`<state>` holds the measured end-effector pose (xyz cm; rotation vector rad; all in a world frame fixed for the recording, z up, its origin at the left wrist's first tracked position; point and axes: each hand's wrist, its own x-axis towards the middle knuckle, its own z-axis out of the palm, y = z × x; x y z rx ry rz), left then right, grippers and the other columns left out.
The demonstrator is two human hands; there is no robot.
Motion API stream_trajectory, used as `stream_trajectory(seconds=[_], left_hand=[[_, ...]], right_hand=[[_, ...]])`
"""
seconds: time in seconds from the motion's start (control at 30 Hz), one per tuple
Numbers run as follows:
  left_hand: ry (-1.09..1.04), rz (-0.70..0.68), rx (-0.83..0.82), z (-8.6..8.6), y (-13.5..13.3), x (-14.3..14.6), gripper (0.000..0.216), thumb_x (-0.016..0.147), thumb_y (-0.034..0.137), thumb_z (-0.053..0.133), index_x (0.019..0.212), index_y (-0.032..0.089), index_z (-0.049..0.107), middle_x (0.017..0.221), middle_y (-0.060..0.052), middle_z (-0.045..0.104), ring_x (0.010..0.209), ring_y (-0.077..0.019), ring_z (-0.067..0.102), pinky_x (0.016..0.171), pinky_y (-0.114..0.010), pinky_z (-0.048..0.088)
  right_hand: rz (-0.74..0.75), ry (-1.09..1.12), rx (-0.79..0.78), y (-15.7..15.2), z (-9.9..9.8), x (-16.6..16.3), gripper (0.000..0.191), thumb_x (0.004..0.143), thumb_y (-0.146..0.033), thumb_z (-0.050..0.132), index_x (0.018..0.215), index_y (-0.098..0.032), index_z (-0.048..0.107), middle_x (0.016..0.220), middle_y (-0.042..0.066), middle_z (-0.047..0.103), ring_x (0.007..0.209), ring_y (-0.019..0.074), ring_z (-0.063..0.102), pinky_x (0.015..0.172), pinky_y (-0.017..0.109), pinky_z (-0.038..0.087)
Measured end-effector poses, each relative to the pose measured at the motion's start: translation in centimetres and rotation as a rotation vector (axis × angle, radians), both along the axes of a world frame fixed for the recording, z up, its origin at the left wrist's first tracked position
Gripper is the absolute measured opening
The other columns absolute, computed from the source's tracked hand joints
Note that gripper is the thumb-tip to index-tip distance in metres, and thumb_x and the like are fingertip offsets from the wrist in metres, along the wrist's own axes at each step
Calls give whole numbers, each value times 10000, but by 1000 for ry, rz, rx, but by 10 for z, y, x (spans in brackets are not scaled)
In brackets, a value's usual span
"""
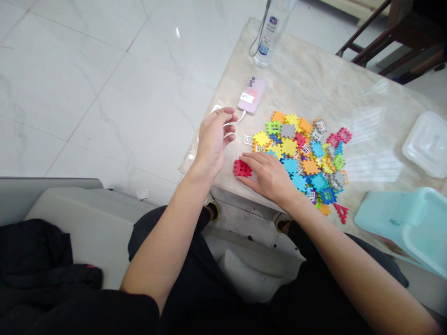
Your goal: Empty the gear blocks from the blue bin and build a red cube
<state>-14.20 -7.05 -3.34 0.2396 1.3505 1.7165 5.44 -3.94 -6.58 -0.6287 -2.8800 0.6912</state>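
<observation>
A heap of colourful interlocking plastic tiles point(303, 153) lies spread on the marble table point(307, 79). My right hand point(268, 174) lies flat on the table at the heap's near left side, fingers stretched out and touching a red tile point(241, 168). My left hand point(213, 137) hovers over the table's left edge, fingers loosely curled and apart, with nothing visible in it. A small white window-shaped piece point(247, 139) lies just right of it.
A pink phone point(252, 97) with a white cable lies behind my left hand. A water bottle point(272, 32) stands at the far edge. A white lid point(428, 144) and a pale blue container point(408, 223) sit at the right. Dark wooden chair point(384, 32) beyond.
</observation>
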Motion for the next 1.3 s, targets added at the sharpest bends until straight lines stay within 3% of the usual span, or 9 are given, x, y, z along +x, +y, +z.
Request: stream_trajectory(seconds=[0.47,0.9,1.3], left_hand=[[-63,-1,16,3,-2,0,174,855,216,729,1027,227,704,900,-25,686,780,-135,650,644,-245,486],[-161,30,59,18,-9,-5,114,844,197,691,953,201,724,1001,-52,755,833,-139,635,682,-241,469],[-228,-17,26,10,-12,2,287,812,275,723,1093,220,751,994,-51,748,936,-166,667,762,-246,503]], right_hand=[[26,-30,-10,4,1,0,437,1096,-389,657,1503,-236,707,1454,159,762,1292,398,697,1100,580,537],[16,32,58,5,-6,4,505,1093,-523,657,1507,-233,680,1384,185,764,1258,409,699,1082,610,563],[-77,31,-84,2,-8,1,461,1058,-494,715,1447,-249,677,1343,171,758,1252,400,699,1101,611,554]])
